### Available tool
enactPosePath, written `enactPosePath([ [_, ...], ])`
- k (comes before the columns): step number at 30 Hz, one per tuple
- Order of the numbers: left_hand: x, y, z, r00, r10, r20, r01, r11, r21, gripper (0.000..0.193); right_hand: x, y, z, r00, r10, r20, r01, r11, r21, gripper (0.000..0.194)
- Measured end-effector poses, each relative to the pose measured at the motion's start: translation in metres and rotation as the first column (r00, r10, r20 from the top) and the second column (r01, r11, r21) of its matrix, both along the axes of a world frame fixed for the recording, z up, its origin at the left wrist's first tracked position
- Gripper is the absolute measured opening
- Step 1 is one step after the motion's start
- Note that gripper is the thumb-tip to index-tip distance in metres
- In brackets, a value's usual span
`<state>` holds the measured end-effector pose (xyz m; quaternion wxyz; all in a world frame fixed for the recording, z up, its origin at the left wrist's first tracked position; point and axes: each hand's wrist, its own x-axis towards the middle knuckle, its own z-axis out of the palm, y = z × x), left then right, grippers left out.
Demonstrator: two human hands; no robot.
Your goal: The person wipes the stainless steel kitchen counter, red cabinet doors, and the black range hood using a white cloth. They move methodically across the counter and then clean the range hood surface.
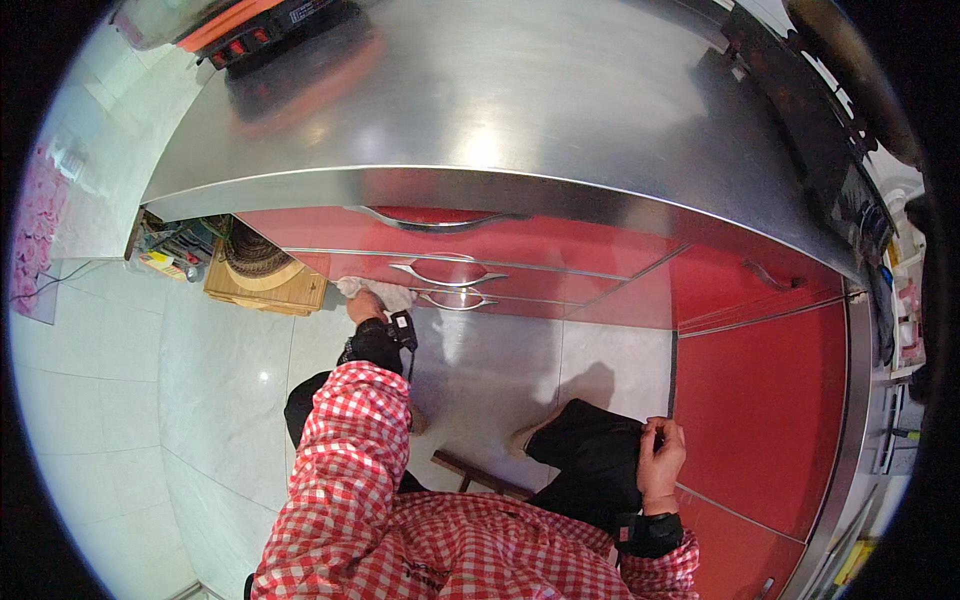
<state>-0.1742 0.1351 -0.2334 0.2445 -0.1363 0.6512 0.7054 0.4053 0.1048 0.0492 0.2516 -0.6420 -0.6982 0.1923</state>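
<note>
My left hand (365, 306) grips a whitish cloth (390, 295) and presses it to the lower left of the red drawer fronts (450, 238). Curved metal handles (450, 276) are beside the cloth, just right of it. By my black-clad right knee (585, 439) rests my right hand (664, 457), its fingers loosely curled and nothing seen in them. A red cabinet door (757, 405) stands close to its right. Both wrists wear black bands, and the left one carries a small black device (403, 327).
Above the drawers juts a stainless steel counter (480, 97) with a black and orange appliance (259, 34). Bamboo boards (262, 298) and a woven round item (255, 255) occupy the left gap. A low brown stool (480, 476) is beneath me on pale floor tiles (225, 390).
</note>
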Motion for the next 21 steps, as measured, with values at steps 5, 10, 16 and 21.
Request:
enactPosePath([
  [5, -0.042, -0.023, 0.0, 0.991, 0.073, -0.108, -0.082, 0.994, -0.078, 0.043, -0.008, 0.003, 0.001, 1.0, -0.001, 0.029, 0.001, 1.0, -0.001, 0.008],
  [10, -0.04, -0.037, -0.005, 0.971, 0.018, -0.237, -0.044, 0.994, -0.105, 0.047, -0.015, 0.008, 0.0, 0.998, 0.026, 0.062, -0.026, 1.0, -0.003, 0.009],
  [16, -0.016, -0.02, -0.036, 0.992, -0.09, -0.084, 0.089, 0.996, -0.008, 0.055, -0.025, 0.011, 0.002, 0.998, 0.012, 0.056, -0.009, 0.999, -0.044, 0.008],
  [21, 0.037, 0.0, -0.043, 0.984, -0.179, 0.003, 0.179, 0.984, 0.005, 0.048, -0.03, 0.013, 0.005, 0.996, 0.04, 0.076, -0.038, 0.999, -0.029, 0.007],
])
